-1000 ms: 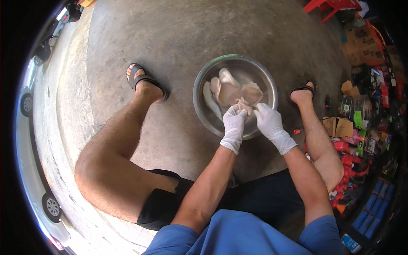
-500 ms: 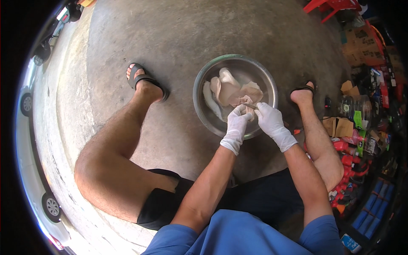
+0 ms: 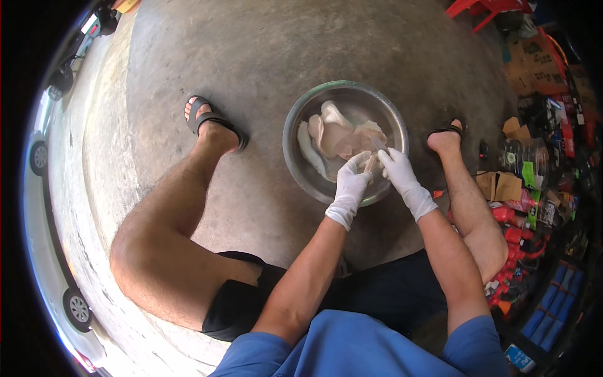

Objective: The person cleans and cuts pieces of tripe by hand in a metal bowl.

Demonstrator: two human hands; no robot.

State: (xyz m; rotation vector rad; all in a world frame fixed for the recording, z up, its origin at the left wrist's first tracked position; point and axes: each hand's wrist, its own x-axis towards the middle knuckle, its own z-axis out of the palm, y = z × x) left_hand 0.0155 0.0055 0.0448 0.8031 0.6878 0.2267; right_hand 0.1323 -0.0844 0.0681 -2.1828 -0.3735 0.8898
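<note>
A round metal basin stands on the floor between my feet, with several pale, squid-like pieces of flesh lying in it. Over its near right side I work with both hands in white gloves. The closed fingers of my left hand grip a pinkish piece of squid, part of which the glove hides. Just to the right, my right hand is closed around a small knife. Its grey blade tilts up and away over the flesh, and its handle is mostly covered by my fingers.
Bottles, red containers and cardboard pieces crowd the floor on the right. A red plastic stool is at the far right. My sandalled feet flank the basin. A parked car shows at the left edge.
The knife blade has swung from pointing left across the squid piece to pointing up and away. The held piece now hangs more upright between my hands.
</note>
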